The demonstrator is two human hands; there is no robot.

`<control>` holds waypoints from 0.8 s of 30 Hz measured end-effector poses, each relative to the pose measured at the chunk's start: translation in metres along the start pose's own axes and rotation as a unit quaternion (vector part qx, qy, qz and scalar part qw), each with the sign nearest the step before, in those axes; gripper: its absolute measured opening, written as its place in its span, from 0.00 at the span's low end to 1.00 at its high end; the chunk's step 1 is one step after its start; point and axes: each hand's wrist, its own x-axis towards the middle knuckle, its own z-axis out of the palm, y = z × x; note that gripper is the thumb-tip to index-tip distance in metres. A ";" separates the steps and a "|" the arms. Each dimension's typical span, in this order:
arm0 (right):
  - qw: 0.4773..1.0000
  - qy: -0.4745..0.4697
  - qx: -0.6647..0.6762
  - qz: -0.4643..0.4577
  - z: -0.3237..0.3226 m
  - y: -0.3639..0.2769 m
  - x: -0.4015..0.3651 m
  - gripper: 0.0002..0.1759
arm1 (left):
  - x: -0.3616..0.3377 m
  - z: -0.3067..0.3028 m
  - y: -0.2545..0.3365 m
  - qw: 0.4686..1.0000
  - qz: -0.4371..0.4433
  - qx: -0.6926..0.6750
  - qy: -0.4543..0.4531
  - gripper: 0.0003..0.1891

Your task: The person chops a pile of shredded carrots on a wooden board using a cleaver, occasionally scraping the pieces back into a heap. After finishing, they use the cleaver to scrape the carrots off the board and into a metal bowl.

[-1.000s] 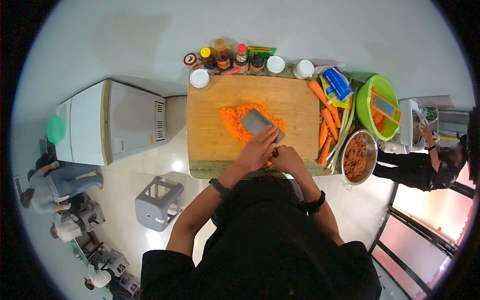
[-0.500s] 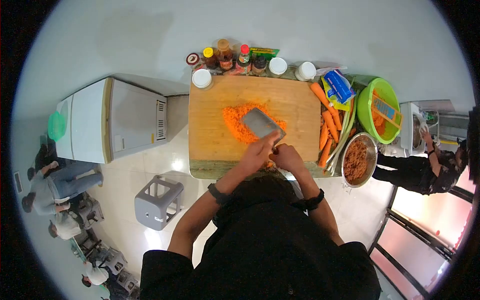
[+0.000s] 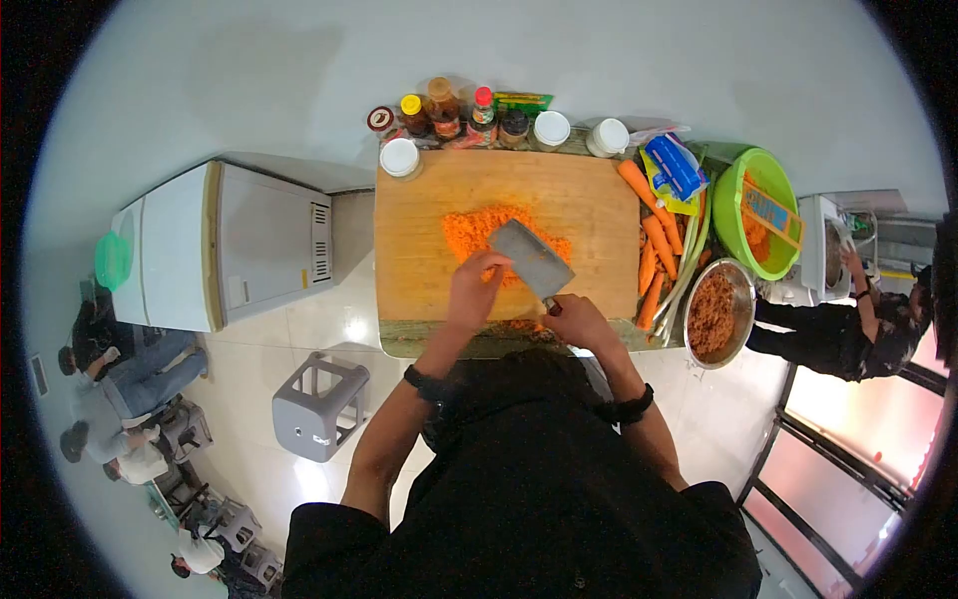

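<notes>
My right hand (image 3: 581,321) is closed round the handle of a cleaver (image 3: 532,260). The broad grey blade slants up and left, over a spread pile of finely chopped carrot (image 3: 469,232). My left hand (image 3: 476,290) is at the blade's left side, fingers stretched out and fingertips right at its edge. Beneath them is a large wooden cutting board (image 3: 419,270). Some orange bits lie along the table's near edge, between my wrists.
Whole carrots (image 3: 654,240) and green onions (image 3: 689,275) lie right of the board. Beyond are a steel bowl (image 3: 746,299) of chopped food and a green basin (image 3: 725,215) holding a grater (image 3: 773,215). Jars and bottles (image 3: 444,108) line the back. A stool (image 3: 314,404) stands left; another person (image 3: 868,324) works right.
My left hand has moved left from the blade near the handle to the blade's left edge. The cleaver has shifted slightly right and down in my right hand.
</notes>
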 end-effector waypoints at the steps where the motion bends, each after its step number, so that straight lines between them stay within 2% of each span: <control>1: 0.999 -0.016 -0.016 0.031 0.002 -0.004 0.001 0.25 | 0.001 0.007 0.003 1.000 0.000 0.001 0.001 0.06; 3: 0.999 -0.030 -0.007 0.019 0.000 -0.011 0.000 0.26 | 0.004 0.019 0.009 0.993 0.079 0.075 -0.043 0.05; 4: 0.999 -0.042 0.001 0.008 -0.001 -0.013 0.000 0.26 | 0.004 0.022 0.011 0.993 0.081 0.074 -0.043 0.05; 5: 0.999 -0.040 0.002 0.009 -0.001 -0.013 -0.001 0.26 | 0.003 0.025 0.012 0.998 0.038 0.024 -0.047 0.05; 6: 0.999 -0.006 -0.021 -0.034 -0.001 -0.014 -0.001 0.23 | 0.003 0.028 0.010 0.998 -0.003 -0.026 -0.052 0.06; 7: 0.996 0.028 -0.042 -0.075 -0.002 -0.015 -0.003 0.21 | 0.004 0.029 0.004 0.998 -0.001 -0.026 -0.056 0.06; 8: 0.996 0.031 -0.040 -0.073 -0.005 -0.014 -0.005 0.21 | 0.004 0.024 -0.005 0.996 -0.051 -0.074 -0.027 0.06; 9: 0.997 0.000 0.073 -0.013 -0.012 -0.020 -0.011 0.19 | 0.004 0.019 -0.017 0.988 -0.101 -0.121 0.002 0.06; 10: 0.981 -0.031 0.186 0.046 -0.019 -0.025 -0.015 0.19 | 0.004 0.013 -0.025 0.988 -0.100 -0.120 -0.001 0.06; 12: 0.973 -0.051 0.216 0.066 -0.032 -0.027 -0.021 0.17 | 0.003 -0.002 -0.042 0.991 -0.124 -0.029 0.042 0.06; 13: 0.963 -0.072 0.244 0.085 -0.038 -0.026 -0.024 0.15 | 0.002 -0.007 -0.051 0.991 -0.124 -0.028 0.042 0.06; 15: 0.952 -0.089 0.281 0.082 -0.048 -0.026 -0.031 0.14 | -0.001 -0.015 -0.067 0.993 -0.045 0.107 -0.003 0.13; 16: 0.939 -0.105 0.317 0.080 -0.051 -0.024 -0.034 0.15 | -0.002 -0.015 -0.075 0.993 -0.047 0.108 -0.003 0.13; 17: 0.939 -0.106 0.317 0.081 -0.043 -0.007 -0.030 0.15 | -0.003 -0.014 -0.082 0.980 -0.047 0.192 -0.013 0.19; 18: 0.913 -0.097 0.395 0.037 -0.027 0.017 -0.023 0.15 | -0.002 -0.012 -0.088 0.960 -0.045 0.274 -0.025 0.25; 19: 0.878 -0.085 0.470 -0.007 -0.016 0.036 -0.017 0.15 | 0.001 -0.011 -0.091 0.961 -0.045 0.272 -0.027 0.25; 20: 0.878 -0.084 0.471 -0.004 -0.013 0.045 -0.015 0.15 | 0.004 -0.011 -0.095 0.955 -0.083 0.283 -0.041 0.28; 21: 0.864 -0.080 0.497 0.018 -0.011 0.051 -0.014 0.17 | 0.007 -0.009 -0.098 0.947 -0.122 0.293 -0.055 0.32; 22: 0.848 -0.076 0.522 0.040 -0.009 0.056 -0.012 0.19 | 0.010 -0.006 -0.101 0.947 -0.124 0.291 -0.057 0.32; 24: 0.856 -0.047 0.512 0.055 0.000 0.065 -0.010 0.22 | 0.016 0.001 -0.107 0.926 -0.136 0.350 -0.043 0.36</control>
